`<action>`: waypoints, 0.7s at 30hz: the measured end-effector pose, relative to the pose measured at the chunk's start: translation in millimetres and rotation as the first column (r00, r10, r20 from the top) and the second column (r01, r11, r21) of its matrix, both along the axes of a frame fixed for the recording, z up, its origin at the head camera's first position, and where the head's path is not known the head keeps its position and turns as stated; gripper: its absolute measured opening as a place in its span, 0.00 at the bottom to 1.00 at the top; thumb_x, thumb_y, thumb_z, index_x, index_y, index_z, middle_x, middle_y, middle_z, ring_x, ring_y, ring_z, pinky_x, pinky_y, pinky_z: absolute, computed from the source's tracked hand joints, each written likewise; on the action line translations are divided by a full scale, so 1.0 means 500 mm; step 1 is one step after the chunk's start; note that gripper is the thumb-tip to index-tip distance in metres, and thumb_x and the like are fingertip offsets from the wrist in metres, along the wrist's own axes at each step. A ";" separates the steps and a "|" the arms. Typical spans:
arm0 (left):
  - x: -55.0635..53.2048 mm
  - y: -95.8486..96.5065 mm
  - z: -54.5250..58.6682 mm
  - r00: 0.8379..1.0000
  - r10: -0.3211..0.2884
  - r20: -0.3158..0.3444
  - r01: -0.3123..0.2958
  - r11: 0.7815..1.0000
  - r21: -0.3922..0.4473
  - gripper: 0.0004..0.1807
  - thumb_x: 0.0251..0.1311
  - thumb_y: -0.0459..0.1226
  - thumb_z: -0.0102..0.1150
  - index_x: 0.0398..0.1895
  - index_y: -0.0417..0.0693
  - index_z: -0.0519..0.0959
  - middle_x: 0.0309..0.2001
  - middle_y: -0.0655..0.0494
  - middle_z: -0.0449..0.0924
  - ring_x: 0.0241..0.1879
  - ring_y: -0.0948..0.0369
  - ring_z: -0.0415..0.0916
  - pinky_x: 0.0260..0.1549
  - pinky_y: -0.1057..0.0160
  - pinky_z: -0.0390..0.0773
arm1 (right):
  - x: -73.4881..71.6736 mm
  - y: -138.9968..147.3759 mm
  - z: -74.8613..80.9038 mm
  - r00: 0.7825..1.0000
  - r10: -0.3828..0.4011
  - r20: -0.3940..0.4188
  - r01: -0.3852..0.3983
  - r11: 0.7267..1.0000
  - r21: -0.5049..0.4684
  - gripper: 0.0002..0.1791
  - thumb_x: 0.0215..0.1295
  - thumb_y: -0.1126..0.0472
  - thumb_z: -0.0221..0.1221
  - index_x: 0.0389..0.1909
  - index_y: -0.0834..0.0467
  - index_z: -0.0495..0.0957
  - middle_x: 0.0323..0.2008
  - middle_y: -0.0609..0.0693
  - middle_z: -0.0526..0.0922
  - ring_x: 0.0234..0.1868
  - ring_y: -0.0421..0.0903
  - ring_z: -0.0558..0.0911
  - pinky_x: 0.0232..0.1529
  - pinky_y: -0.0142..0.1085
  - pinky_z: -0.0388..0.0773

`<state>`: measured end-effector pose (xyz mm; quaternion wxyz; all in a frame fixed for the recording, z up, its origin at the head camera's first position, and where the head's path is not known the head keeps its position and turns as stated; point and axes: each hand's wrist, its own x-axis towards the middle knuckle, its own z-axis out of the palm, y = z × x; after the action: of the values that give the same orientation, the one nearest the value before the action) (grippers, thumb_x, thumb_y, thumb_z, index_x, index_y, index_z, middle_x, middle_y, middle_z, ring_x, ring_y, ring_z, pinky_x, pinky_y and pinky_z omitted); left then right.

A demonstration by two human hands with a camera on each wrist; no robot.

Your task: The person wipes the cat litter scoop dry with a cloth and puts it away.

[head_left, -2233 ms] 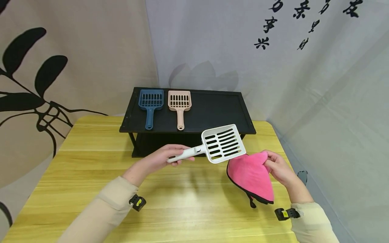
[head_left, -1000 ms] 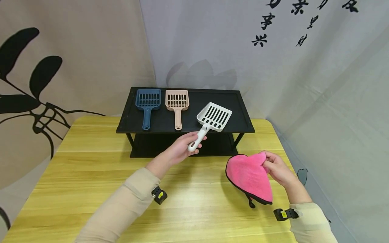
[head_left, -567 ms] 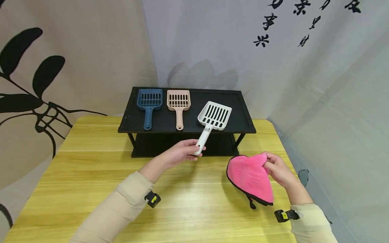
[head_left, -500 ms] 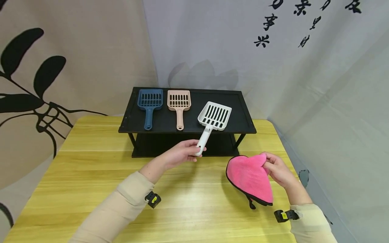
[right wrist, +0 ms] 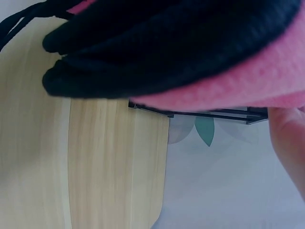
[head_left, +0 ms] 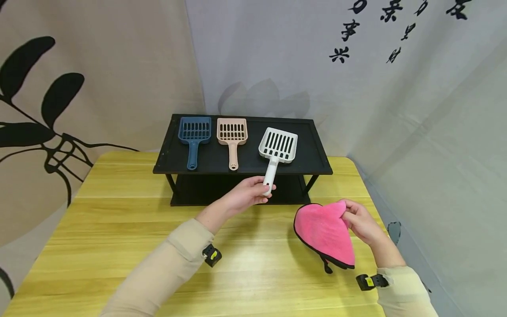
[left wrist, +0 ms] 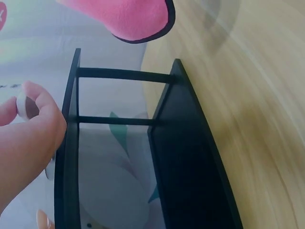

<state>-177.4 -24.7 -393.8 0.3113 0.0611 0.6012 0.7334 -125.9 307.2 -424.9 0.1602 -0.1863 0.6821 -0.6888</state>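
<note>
A white slotted litter scoop has its handle end gripped between the thumb and fingers of my left hand. Its head lies over the right half of the black rack's top; whether it touches that surface I cannot tell. In the left wrist view the left hand is beside the rack's top board, and the scoop's head is mostly hidden. My right hand pinches a pink cloth with black edging and a small black loop, held up over the table. The cloth fills much of the right wrist view.
On the rack's left half lie a blue litter scoop and a pale pink litter scoop, handles toward me. The two-tier rack stands at the back of the wooden table. Printed fabric hangs behind and at the sides.
My left hand has carried the white scoop from beside the cloth to over the rack, turning its handle toward me; lately it moved slightly right and straightened. The right hand and cloth hardly moved.
</note>
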 end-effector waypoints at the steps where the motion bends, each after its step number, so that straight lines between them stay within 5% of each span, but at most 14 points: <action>1: -0.003 0.005 0.000 1.000 0.015 0.006 -0.015 1.000 0.001 0.24 0.69 0.31 0.42 0.66 0.33 0.57 0.59 0.39 0.68 0.37 0.66 0.71 0.35 0.75 0.74 | 0.000 0.001 0.000 1.000 0.002 -0.001 -0.002 1.000 -0.004 0.21 0.64 0.77 0.38 0.35 0.52 0.75 0.23 0.38 0.74 0.19 0.39 0.65 0.18 0.32 0.63; 4: -0.012 0.022 -0.001 0.995 0.085 0.051 -0.086 0.996 0.023 0.24 0.69 0.31 0.43 0.67 0.33 0.57 0.55 0.43 0.68 0.43 0.61 0.72 0.40 0.73 0.75 | 0.000 0.001 0.000 1.000 -0.002 0.002 0.002 1.000 0.000 0.21 0.64 0.77 0.39 0.34 0.51 0.75 0.21 0.38 0.72 0.19 0.40 0.64 0.18 0.35 0.60; 10: -0.022 0.043 -0.002 0.960 0.226 0.166 -0.240 0.968 0.072 0.27 0.67 0.27 0.44 0.68 0.34 0.56 0.57 0.40 0.65 0.56 0.51 0.68 0.62 0.58 0.67 | 0.000 0.002 -0.003 1.000 -0.014 0.005 0.014 1.000 0.007 0.21 0.64 0.77 0.39 0.34 0.51 0.75 0.20 0.38 0.71 0.18 0.37 0.65 0.18 0.32 0.62; 16: -0.013 0.037 -0.008 0.974 0.177 0.142 -0.182 0.983 0.025 0.22 0.64 0.25 0.47 0.61 0.26 0.62 0.39 0.49 0.74 0.36 0.63 0.77 0.50 0.64 0.77 | 0.002 0.006 -0.007 1.000 -0.022 0.008 0.022 1.000 0.007 0.21 0.64 0.77 0.39 0.34 0.51 0.75 0.20 0.38 0.71 0.18 0.38 0.65 0.18 0.32 0.62; 21: -0.011 0.047 -0.011 0.977 0.179 0.116 -0.180 0.984 0.006 0.18 0.64 0.26 0.49 0.56 0.26 0.66 0.35 0.52 0.76 0.30 0.67 0.76 0.35 0.73 0.79 | 0.002 0.005 -0.010 0.999 -0.031 0.009 0.031 1.000 0.008 0.21 0.63 0.77 0.39 0.34 0.51 0.75 0.20 0.38 0.70 0.19 0.36 0.65 0.19 0.30 0.64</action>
<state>-182.9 -1.1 -399.5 0.2776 -0.0334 0.5791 0.7658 -125.0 309.8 -429.8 0.1536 -0.1720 0.6868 -0.6893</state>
